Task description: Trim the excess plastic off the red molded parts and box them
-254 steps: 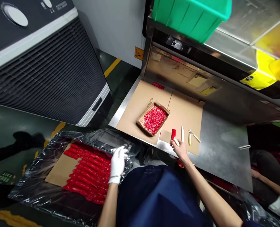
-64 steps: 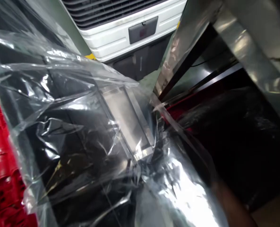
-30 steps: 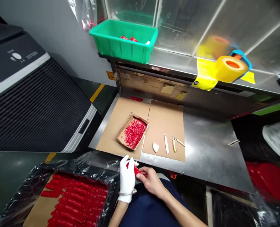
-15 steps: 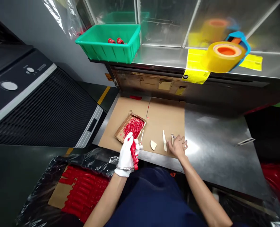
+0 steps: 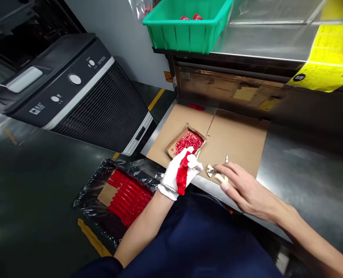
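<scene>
My left hand (image 5: 174, 175), in a white glove, is wrapped round a red plastic part (image 5: 183, 173) near the front of the cardboard sheet (image 5: 232, 131). Just beyond it lies a shallow cardboard box (image 5: 174, 148) of small red pieces (image 5: 190, 141). My bare right hand (image 5: 243, 189) grips a small metal tool with a pale handle (image 5: 220, 177), its tip pointing left toward the red part. A whitish piece partly shows behind the tool tip. The knife-like tool (image 5: 227, 159) lies partly hidden by the right hand.
A green bin (image 5: 185, 36) with red parts stands on the metal shelf (image 5: 261, 42). At the left is a black floor unit (image 5: 102, 100). A plastic-lined box of red parts (image 5: 129, 199) sits lower left. Yellow labels (image 5: 321, 61) hang from the shelf edge.
The view has swung left. My right hand has lifted the small metal tool and moved left toward my left hand, which still holds the red part.
</scene>
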`<state>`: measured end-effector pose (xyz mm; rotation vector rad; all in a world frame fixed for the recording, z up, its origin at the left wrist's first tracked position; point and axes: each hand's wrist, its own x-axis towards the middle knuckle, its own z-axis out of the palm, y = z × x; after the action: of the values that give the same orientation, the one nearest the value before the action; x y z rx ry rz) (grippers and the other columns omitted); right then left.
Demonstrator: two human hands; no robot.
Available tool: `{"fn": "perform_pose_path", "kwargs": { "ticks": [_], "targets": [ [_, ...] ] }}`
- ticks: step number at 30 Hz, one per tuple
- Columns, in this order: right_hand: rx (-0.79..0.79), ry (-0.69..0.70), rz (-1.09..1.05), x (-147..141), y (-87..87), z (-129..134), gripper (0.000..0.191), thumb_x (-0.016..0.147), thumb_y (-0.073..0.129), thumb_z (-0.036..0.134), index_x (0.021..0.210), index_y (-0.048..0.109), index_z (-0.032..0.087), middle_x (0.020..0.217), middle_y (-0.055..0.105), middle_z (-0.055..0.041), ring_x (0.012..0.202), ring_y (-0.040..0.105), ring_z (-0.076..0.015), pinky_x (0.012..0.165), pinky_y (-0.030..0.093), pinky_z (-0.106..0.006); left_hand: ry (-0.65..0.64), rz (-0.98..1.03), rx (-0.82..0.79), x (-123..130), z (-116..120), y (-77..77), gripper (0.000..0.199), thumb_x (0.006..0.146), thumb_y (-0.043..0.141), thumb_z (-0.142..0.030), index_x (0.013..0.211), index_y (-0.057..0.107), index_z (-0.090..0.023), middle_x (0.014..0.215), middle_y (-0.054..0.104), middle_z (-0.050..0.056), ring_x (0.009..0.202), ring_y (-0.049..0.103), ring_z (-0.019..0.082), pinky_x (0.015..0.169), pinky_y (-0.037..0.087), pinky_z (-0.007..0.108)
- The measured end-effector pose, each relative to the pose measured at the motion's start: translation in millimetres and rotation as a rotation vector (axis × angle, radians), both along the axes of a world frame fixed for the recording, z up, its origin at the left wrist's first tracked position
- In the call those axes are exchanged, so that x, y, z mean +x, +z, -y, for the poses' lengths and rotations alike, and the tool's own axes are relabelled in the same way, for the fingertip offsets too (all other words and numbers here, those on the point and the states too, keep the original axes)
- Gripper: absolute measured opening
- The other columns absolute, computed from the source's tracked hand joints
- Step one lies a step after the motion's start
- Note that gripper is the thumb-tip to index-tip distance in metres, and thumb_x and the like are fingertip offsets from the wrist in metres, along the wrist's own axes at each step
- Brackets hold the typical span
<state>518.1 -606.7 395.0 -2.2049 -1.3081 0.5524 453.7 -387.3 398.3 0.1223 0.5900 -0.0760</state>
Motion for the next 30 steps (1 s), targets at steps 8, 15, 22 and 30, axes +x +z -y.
{"fn": "perform_pose_path", "kwargs": {
  "ticks": [8, 15, 22, 30],
  "targets": [
    [-0.024, 0.151, 0.374, -24.5, 34.6, -36.7, 0.051, 0.098, 0.040, 0.047, 0.138, 0.050, 0.017, 0.106, 0.059, -0.0132, 0.085, 0.054, -0.0234, 0.072, 0.049, -0.039, -0.141, -0.045, 0.224, -9.0, -9.1, 9.4, 0.017, 0.092, 0.060, -0.029, 0.080, 0.057, -0.017, 0.054, 0.047, -0.005, 0.043, 0.046, 0.008, 0.051, 0.046, 0.020],
    [-0.096, 0.186, 0.518, -32.6, 47.8, -50.4, 0.047, 0.098, 0.039, 0.045, 0.131, 0.055, 0.015, 0.101, 0.060, -0.0125, 0.081, 0.052, -0.0234, 0.069, 0.043, -0.038, -0.048, 0.115, 0.511, -23.6, -8.0, 5.9, 0.021, 0.092, 0.060, -0.029, 0.109, 0.058, -0.018, 0.066, 0.054, -0.004, 0.054, 0.053, 0.009, 0.065, 0.053, 0.025],
    [-0.136, 0.209, 0.610, -35.9, 46.8, -57.1, 0.035, 0.098, 0.041, 0.041, 0.114, 0.062, 0.018, 0.095, 0.062, -0.0098, 0.077, 0.053, -0.0210, 0.065, 0.036, -0.036, -0.161, 0.096, 0.487, -26.7, -8.7, 2.4, 0.024, 0.089, 0.064, -0.034, 0.105, 0.056, -0.018, 0.062, 0.051, -0.004, 0.047, 0.046, 0.007, 0.042, 0.034, 0.016],
    [0.056, 0.253, 0.618, -29.7, 39.7, -59.1, 0.035, 0.103, 0.033, 0.036, 0.101, 0.063, 0.017, 0.088, 0.066, -0.0059, 0.064, 0.055, -0.0127, 0.052, 0.026, -0.031, -0.239, 0.127, 0.253, -23.4, -7.4, 6.0, 0.018, 0.095, 0.053, -0.027, 0.080, 0.047, -0.019, 0.056, 0.042, -0.005, 0.045, 0.039, 0.007, 0.043, 0.031, 0.014]
  ]
}}
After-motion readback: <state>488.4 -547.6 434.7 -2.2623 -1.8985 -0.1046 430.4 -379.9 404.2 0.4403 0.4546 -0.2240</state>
